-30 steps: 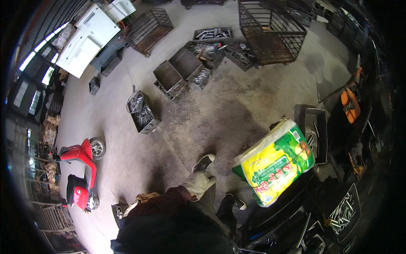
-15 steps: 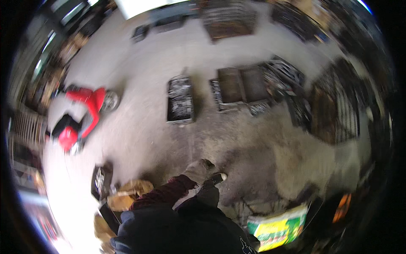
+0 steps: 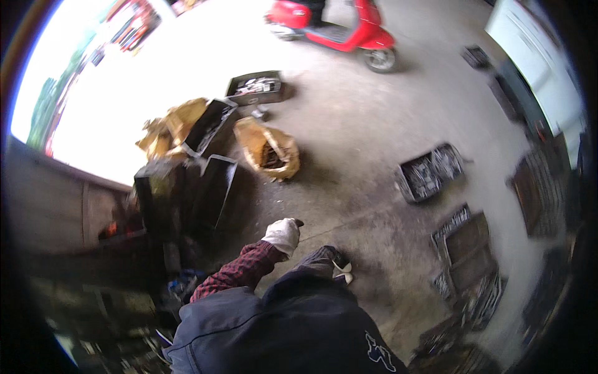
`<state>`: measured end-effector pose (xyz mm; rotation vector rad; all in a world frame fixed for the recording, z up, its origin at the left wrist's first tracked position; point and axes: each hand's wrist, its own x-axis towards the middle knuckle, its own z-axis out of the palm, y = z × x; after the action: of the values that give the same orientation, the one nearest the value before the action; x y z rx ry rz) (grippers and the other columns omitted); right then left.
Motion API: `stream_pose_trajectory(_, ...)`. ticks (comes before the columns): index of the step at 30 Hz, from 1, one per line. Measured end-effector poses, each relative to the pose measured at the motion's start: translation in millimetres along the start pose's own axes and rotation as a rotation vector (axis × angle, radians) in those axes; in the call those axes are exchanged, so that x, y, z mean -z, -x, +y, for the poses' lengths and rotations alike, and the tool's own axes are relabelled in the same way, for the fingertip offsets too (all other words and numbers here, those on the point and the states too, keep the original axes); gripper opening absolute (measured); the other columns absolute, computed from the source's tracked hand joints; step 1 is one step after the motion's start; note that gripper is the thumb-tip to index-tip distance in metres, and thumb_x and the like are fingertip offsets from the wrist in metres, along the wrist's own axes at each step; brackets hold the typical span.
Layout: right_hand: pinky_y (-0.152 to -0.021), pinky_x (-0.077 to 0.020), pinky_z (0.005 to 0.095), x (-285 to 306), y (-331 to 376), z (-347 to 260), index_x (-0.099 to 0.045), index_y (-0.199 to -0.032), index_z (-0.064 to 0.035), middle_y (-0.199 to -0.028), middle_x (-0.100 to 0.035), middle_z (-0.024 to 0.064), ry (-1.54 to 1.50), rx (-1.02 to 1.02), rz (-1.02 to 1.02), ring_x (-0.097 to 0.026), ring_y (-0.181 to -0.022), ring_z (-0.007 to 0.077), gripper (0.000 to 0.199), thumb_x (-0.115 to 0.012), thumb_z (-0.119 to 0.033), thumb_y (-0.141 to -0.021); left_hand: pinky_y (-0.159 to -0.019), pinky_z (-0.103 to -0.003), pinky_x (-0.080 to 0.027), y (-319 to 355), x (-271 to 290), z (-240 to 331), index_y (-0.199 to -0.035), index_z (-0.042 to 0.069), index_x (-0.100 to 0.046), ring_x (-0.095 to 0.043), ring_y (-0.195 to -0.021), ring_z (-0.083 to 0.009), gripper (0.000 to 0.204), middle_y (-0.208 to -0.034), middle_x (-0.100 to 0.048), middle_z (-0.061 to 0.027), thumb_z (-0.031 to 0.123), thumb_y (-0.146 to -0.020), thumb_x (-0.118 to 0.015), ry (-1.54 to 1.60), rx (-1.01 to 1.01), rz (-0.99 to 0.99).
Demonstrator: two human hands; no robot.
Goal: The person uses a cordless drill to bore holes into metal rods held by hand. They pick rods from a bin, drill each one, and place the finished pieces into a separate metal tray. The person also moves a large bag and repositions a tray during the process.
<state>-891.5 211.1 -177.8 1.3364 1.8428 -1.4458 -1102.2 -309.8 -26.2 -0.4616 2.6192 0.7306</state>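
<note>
My left hand (image 3: 283, 237), in a whitish glove with a dark tip, reaches out in front of my body from a red-and-black plaid sleeve (image 3: 240, 271). Its fingers are blurred, and whether they hold anything cannot be made out. Nearest ahead of it stands an open tan sack (image 3: 248, 138) with dark brown bits inside, apart from the hand. Left of the sack is a dark open bin (image 3: 219, 187). My right hand is out of sight.
A narrow dark bin (image 3: 212, 128) and a low box of light pieces (image 3: 255, 87) stand beyond the sack. A crate of metal parts (image 3: 430, 173) sits on the floor to the right, near stacked trays (image 3: 466, 246). A red scooter (image 3: 339, 31) is parked at the far side.
My view has swung left, so the scooter and crates now appear farther right. The tan sack and dark bins have come into fuller view; the yellow-and-green bag has left it.
</note>
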Motion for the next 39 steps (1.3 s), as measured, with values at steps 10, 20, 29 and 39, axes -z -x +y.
stream_pose_trajectory(10,-0.093,-0.0586,0.0421,-13,-93,-45,-0.073,-0.128,-0.0061,-0.120,-0.075,0.0184,0.121,0.013,-0.165,-0.072,-0.111,0.0308,0.055,-0.065,-0.053,-0.100,-0.101,-0.047,-0.058,160,30,-155,-0.127,0.011,-0.077,-0.074,-0.114,-0.0382,0.037,-0.119,-0.077,-0.0211,0.015,-0.094,-0.061,0.103,0.567,0.179)
stream_pose_trajectory(20,-0.104,-0.0537,0.0523,-214,1,-131,-0.056,-0.149,0.0003,-0.138,-0.066,0.0253,0.314,0.037,-0.186,-0.061,-0.129,0.0387,0.070,-0.056,-0.056,-0.107,-0.104,-0.047,-0.056,94,35,-370,-0.130,0.015,-0.076,-0.072,-0.119,-0.0379,0.038,-0.124,-0.075,-0.0222,0.016,-0.100,-0.054,0.369,0.682,0.133)
stream_pose_trajectory(29,-0.083,-0.0598,0.0498,-377,2,-186,-0.065,-0.129,-0.0003,-0.116,-0.075,0.0206,1.566,0.581,-0.561,-0.073,-0.099,0.0370,0.063,-0.056,-0.058,-0.105,-0.081,-0.045,-0.060,142,13,-567,-0.083,0.009,-0.082,-0.076,-0.089,-0.0369,0.019,-0.090,-0.077,-0.0197,0.018,-0.079,-0.065,-0.161,0.454,-0.255)
stream_pose_trajectory(39,-0.069,-0.0549,0.0480,-680,73,-299,-0.076,-0.101,-0.0043,-0.093,-0.077,0.0156,1.696,0.544,-0.555,-0.071,-0.074,0.0351,0.040,-0.064,-0.042,-0.104,-0.093,-0.038,-0.059,267,-21,-570,-0.108,0.005,-0.079,-0.076,-0.099,-0.0320,0.031,-0.099,-0.080,-0.0170,0.024,-0.089,-0.063,0.033,0.780,0.067)
